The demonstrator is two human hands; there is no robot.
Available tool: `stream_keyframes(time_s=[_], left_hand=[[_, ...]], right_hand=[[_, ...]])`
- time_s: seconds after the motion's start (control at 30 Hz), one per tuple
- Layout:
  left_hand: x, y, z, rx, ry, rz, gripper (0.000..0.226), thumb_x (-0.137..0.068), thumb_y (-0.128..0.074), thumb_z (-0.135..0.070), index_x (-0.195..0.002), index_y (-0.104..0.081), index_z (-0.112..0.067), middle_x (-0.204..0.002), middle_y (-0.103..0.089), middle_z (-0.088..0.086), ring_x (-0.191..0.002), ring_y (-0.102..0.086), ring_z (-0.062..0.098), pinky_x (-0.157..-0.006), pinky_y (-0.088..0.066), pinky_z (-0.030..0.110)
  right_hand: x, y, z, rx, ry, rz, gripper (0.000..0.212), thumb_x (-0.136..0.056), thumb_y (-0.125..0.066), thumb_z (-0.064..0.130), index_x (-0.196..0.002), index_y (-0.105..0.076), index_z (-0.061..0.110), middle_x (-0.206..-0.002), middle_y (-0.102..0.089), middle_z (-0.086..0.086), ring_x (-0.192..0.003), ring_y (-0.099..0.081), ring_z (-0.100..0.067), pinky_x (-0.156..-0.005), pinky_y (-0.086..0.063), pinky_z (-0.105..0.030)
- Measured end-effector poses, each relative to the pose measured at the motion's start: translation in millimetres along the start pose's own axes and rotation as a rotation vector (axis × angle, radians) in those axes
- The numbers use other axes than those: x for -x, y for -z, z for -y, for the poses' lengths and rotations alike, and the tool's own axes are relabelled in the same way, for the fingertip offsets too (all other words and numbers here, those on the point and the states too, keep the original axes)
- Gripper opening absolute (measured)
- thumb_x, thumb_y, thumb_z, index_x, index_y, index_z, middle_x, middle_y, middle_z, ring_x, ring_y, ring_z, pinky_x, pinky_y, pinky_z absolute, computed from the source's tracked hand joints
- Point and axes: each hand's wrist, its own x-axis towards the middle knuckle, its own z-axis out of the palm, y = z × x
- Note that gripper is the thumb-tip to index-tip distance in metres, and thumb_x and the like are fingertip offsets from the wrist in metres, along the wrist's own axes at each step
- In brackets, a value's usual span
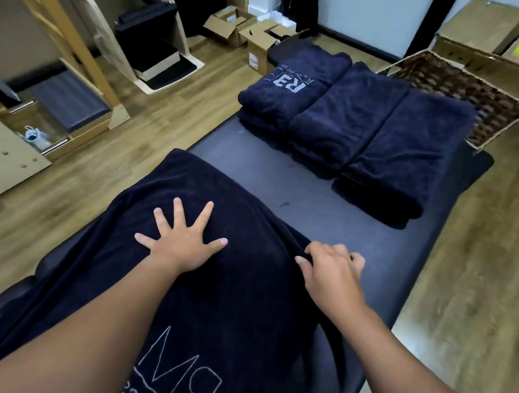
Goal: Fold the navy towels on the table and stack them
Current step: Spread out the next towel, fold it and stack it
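Three folded stacks [349, 122] beyond spread towel [215, 285]; left hand [181, 246] flat, right hand [331, 269] apparently pinching its edge.

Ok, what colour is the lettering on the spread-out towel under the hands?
Pale grey-white outline lettering on the navy terry towel, shown in the head view.

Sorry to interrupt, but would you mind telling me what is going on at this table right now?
A person is folding navy towels on a dark padded table. The left hand presses flat, fingers spread, on a spread-out towel, while the right hand pinches its right edge. Three stacks of folded towels already sit at the far end, beside a wicker basket.
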Motion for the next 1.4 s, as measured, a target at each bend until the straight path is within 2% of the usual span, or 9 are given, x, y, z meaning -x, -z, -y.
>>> stream_keyframes(time_s=[0.2, 0.33, 0.53, 0.63, 0.73, 0.8, 0.9, 1.1, 1.4], left_hand=[[9.6, 4.7, 1.0, -0.024, -0.028, -0.118, 0.086, -0.083, -0.029, -0.089, -0.150, 0.016, -0.059, -0.163, 0.034, 0.001, -0.150, 0.029, 0.034, -0.111, 0.003, 0.077], [0.2, 12.6, -6.3, -0.014, -0.027, -0.089, 0.083, -0.083, -0.029, -0.089, -0.149, 0.012, -0.063, -0.167, 0.025, 0.000, -0.153, 0.018, 0.039, -0.112, -0.005, 0.079], [-33.2, 39.0, -12.7, 0.042, 0.070, 0.047, 0.091, -0.069, -0.039, -0.099, -0.138, 0.015, -0.076, -0.164, 0.032, -0.007, -0.150, 0.019, 0.048, -0.106, -0.008, 0.085], [-41.4, 37.6, -15.9, -0.005, 0.094, 0.063, 0.097, -0.069, -0.042, -0.098, -0.138, 0.021, -0.073, -0.161, 0.038, -0.003, -0.148, 0.024, 0.049, -0.106, -0.004, 0.085], [-40.6, 34.4, -33.7, -0.154, -0.017, -0.018, 0.090, -0.083, -0.044, -0.080, -0.145, 0.019, -0.065, -0.164, 0.032, 0.002, -0.150, 0.022, 0.045, -0.108, -0.005, 0.082], [-38.3, 34.2, -53.7, -0.177, -0.165, -0.043, 0.089, -0.086, -0.052, -0.059, -0.146, 0.013, -0.066, -0.166, 0.026, -0.003, -0.151, 0.020, 0.043, -0.107, -0.012, 0.082], [-46.4, 38.8, -73.9, -0.041, -0.117, 0.066, 0.092, -0.081, -0.057, -0.062, -0.144, 0.009, -0.071, -0.165, 0.027, -0.008, -0.150, 0.023, 0.045, -0.104, -0.010, 0.086], [-72.7, 39.4, -76.3, -0.082, -0.035, 0.061, 0.102, -0.069, -0.048, -0.095, -0.143, 0.017, -0.069, -0.161, 0.037, -0.009, -0.148, 0.027, 0.045, -0.100, -0.012, 0.088], [37.2, -39.9, -50.2, -0.151, -0.207, -0.279, 0.065, -0.104, -0.029, -0.051, -0.161, -0.011, -0.026, -0.171, -0.001, 0.000, -0.156, 0.003, 0.028, -0.109, -0.010, 0.081]], right_hand=[[-19.9, 42.1, -65.6, -0.266, -0.264, -0.007, 0.022, -0.096, -0.064, 0.035, -0.081, -0.071, 0.020, -0.080, -0.073, -0.004, -0.088, -0.067, -0.037, -0.083, -0.046, -0.043], [-6.1, 30.0, -74.8, -0.043, -0.247, 0.037, 0.019, -0.093, -0.062, 0.050, -0.092, -0.064, 0.032, -0.085, -0.071, 0.006, -0.097, -0.062, -0.031, -0.080, -0.032, -0.040], [3.6, 28.9, -66.4, 0.307, -0.283, -0.062, 0.013, -0.087, -0.070, 0.031, -0.095, -0.066, 0.021, -0.077, -0.060, -0.001, -0.086, -0.050, -0.032, -0.075, -0.030, -0.040], [0.9, 34.7, -27.7, 0.312, -0.107, -0.043, 0.037, -0.066, -0.073, 0.014, -0.102, -0.065, 0.018, -0.100, -0.054, -0.011, -0.088, -0.045, -0.036, -0.075, -0.037, -0.045], [9.9, 35.9, 26.2, 0.188, 0.051, 0.264, 0.079, -0.080, -0.071, 0.052, -0.149, -0.034, 0.036, -0.149, -0.029, -0.016, -0.125, -0.039, -0.042, -0.095, -0.042, -0.057], [16.0, 27.9, 42.2, 0.116, -0.012, 0.502, 0.109, -0.077, -0.065, 0.075, -0.154, 0.007, 0.049, -0.163, 0.019, -0.010, -0.147, 0.000, -0.050, -0.109, -0.019, -0.074], [9.7, 18.4, 43.3, 0.066, -0.131, 0.609, 0.136, -0.062, -0.077, 0.077, -0.146, 0.028, 0.055, -0.154, 0.046, -0.002, -0.142, 0.035, -0.050, -0.105, -0.003, -0.084], [-5.0, 7.1, 43.3, 0.057, -0.199, 0.692, 0.152, -0.052, -0.089, 0.068, -0.143, 0.032, 0.056, -0.150, 0.051, -0.004, -0.136, 0.043, -0.052, -0.099, 0.000, -0.089], [4.4, 13.5, 48.8, 0.054, -0.201, 0.654, 0.147, -0.054, -0.088, 0.068, -0.146, 0.026, 0.057, -0.155, 0.047, -0.001, -0.139, 0.041, -0.048, -0.101, 0.003, -0.086]])
